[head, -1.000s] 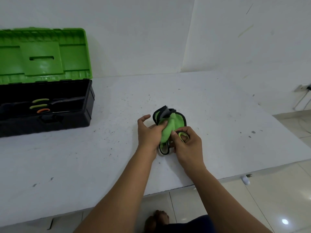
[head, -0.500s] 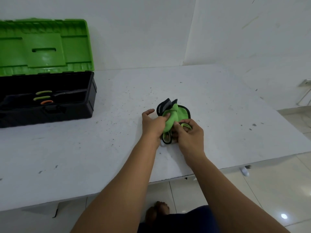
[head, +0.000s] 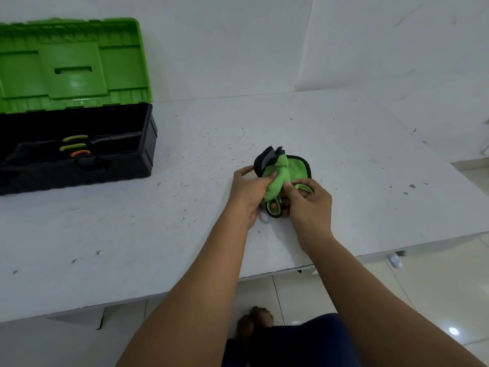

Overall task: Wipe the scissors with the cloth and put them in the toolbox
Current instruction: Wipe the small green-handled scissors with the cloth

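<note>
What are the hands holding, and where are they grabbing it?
The left hand grips the green cloth bunched round the scissors' blades. The right hand holds the scissors by their handle loops.

The single head-worn camera looks forward and down, close over the white table (head: 132, 234).

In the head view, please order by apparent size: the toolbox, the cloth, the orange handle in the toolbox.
1. toolbox
2. cloth, nearer the camera yet plainly smaller
3. orange handle
</note>
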Motion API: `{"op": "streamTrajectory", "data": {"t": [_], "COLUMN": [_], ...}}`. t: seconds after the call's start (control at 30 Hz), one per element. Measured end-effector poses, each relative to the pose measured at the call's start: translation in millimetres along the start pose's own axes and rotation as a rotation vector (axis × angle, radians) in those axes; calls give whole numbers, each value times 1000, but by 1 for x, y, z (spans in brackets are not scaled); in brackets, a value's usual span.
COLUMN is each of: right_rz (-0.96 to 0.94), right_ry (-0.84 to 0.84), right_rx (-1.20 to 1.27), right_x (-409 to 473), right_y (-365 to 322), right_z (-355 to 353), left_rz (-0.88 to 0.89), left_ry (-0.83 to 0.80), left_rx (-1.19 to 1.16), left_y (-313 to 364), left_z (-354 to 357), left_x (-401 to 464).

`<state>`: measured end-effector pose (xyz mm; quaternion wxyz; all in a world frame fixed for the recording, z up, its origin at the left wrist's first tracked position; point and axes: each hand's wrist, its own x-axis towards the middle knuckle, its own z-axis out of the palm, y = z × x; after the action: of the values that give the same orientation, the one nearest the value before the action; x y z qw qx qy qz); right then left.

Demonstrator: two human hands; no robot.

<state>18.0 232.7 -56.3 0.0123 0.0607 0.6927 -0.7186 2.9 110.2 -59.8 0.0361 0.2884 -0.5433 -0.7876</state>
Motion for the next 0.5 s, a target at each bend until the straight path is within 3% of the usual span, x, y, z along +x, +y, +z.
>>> {"op": "streamTrajectory", "data": {"t": [0.13, 0.5], "right_rz": [-20, -25], "right_ry": [-5, 24], "right_rx": [-27, -33], "right_x": [-1, 0], "right_y": [4, 5], "right_z": [0, 2], "left_rz": [33, 19], "left_ry": [88, 145], "left_rx": [33, 40], "left_y": [5, 16], "left_z": [10, 22], "left_x": [8, 27]}}
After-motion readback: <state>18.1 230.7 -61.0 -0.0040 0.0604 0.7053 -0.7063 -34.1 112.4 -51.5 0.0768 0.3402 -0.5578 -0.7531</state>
